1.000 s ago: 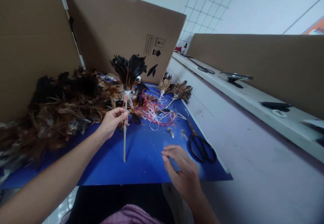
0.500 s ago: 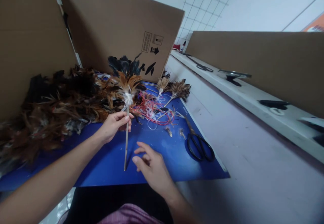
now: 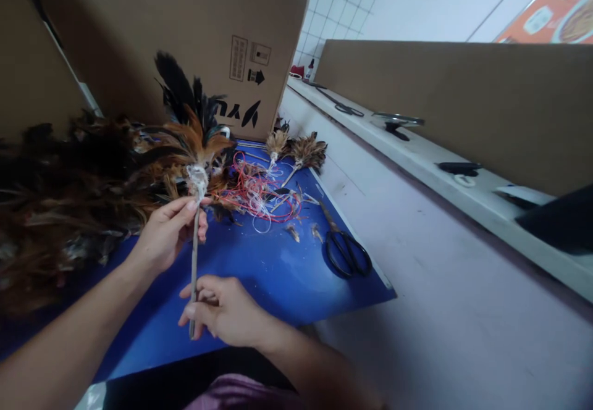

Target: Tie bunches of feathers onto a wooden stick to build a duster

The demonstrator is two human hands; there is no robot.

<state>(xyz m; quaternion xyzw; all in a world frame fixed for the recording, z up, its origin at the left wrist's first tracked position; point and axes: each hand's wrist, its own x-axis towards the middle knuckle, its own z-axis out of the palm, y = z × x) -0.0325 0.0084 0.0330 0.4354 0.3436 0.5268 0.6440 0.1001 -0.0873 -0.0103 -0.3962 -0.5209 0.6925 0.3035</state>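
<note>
A feather duster (image 3: 197, 132) with black and orange-brown feathers stands upright in front of me, its feathers bound in white at the top of a thin stick. My left hand (image 3: 169, 228) pinches that stick just under the white binding. Lower down, my right hand (image 3: 227, 311) has its thumb and fingers closed around the stick near the bottom end. A large heap of brown and black feathers (image 3: 78, 200) lies to the left, behind my left arm. Just right of the duster is a tangle of red and white string (image 3: 262, 191).
Black-handled scissors (image 3: 347, 252) lie at the right edge of the blue tabletop (image 3: 287, 274). Two smaller feather bundles (image 3: 306, 150) rest near the back. A cardboard box (image 3: 185, 21) stands behind, and a white ledge (image 3: 417, 157) with several tools runs along the right.
My right hand has moved to the stick's lower end and closed on it. The left hand's grip sits nearer the white binding. The view has shifted to the right.
</note>
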